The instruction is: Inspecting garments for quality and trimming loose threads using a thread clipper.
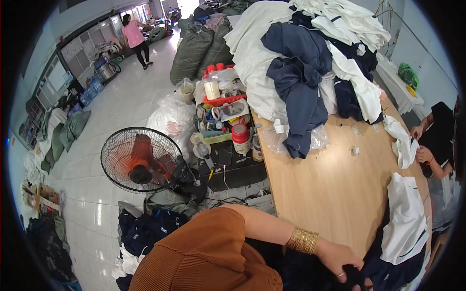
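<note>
My left hand (pixel 340 263), with a ring and a stack of gold bangles at the wrist, is closed on a dark garment (pixel 353 276) at the table's near edge. A small patch of skin beside that cloth looks like part of my right hand (pixel 368 282); its fingers are mostly hidden at the lower rim. Just right of my hands lies a dark navy garment (pixel 383 269), with a white garment (pixel 405 220) on top of it.
White and navy garments (pixel 298 72) are heaped on the far part of the wooden table (pixel 320 189). Across it, a co-worker's hands (pixel 423 153) hold a white piece. To the left stand a fan (pixel 141 160) and a low stand with bottles and a phone (pixel 224 157).
</note>
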Demonstrator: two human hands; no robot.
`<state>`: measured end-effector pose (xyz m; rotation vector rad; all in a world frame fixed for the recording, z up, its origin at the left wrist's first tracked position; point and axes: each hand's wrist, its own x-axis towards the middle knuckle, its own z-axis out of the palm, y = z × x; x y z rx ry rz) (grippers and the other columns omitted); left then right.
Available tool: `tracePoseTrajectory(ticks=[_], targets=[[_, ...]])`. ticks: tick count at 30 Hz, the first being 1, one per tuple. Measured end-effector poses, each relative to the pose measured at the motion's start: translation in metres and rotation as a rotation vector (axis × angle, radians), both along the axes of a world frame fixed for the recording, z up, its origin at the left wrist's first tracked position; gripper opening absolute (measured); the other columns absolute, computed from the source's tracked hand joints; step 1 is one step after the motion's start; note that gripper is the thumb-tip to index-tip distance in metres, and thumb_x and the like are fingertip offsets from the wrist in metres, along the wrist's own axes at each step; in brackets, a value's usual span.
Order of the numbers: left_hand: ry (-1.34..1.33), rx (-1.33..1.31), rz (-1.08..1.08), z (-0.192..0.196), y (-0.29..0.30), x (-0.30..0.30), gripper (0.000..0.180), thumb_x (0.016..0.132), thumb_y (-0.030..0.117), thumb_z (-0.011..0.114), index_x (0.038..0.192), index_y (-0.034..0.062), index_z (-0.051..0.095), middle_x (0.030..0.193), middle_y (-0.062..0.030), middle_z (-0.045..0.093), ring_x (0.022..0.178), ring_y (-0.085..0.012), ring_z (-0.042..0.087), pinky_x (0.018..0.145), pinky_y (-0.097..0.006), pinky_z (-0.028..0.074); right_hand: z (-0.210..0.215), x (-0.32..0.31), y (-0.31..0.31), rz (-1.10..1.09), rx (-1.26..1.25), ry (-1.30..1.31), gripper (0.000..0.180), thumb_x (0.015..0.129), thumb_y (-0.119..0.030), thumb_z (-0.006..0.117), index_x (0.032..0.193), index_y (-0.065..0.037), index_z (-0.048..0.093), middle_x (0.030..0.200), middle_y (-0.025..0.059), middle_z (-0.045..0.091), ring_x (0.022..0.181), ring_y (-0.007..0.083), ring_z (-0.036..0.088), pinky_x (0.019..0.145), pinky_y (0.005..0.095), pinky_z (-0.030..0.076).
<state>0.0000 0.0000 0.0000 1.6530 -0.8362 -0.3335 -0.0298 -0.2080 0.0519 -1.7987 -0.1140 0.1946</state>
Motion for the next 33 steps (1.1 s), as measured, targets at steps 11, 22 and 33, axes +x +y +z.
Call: tracePoseTrajectory(ticks=[11, 22, 33], targets=[[-0.124, 0.024, 0.130, 0.038, 0.063, 0.062, 0.034, 0.063, 0.003, 0.057, 0.097, 0.0042, 0.064, 0.095, -0.0087, 0.063, 0.088, -0.0176, 0.057, 0.080, -0.031, 0.045, -0.029, -0.086, -0.100, -0.787, -0.291, -0.688, 0.023, 0.074, -0.005, 0.065, 0.097, -0.004, 0.067, 0.082, 0.0119, 0.059, 0.075, 0.0215, 0.053, 0.066, 0.0354, 0.044], [0.606, 0.057, 0.222, 0.014, 0.075, 0.072, 0.023, 0.063, 0.005, 0.051, 0.081, -0.0035, 0.062, 0.074, 0.0007, 0.057, 0.069, -0.0073, 0.049, 0.063, -0.019, 0.040, -0.040, -0.097, -0.074, -1.015, 0.579, -0.022, 0.017, 0.076, -0.010, 0.066, 0.083, -0.013, 0.051, 0.057, -0.0091, 0.041, 0.038, 0.0008, 0.029, 0.037, 0.0170, 0.023], [0.610, 0.114, 0.119, 0.015, 0.070, 0.070, 0.026, 0.062, 0.004, 0.051, 0.082, -0.0055, 0.064, 0.073, -0.0022, 0.060, 0.065, -0.0091, 0.051, 0.062, -0.019, 0.041, -0.043, -0.123, -0.073, -1.076, 0.593, -0.009, 0.017, 0.075, -0.008, 0.065, 0.086, -0.011, 0.053, 0.061, -0.0060, 0.046, 0.038, 0.0031, 0.030, 0.038, 0.0188, 0.025]])
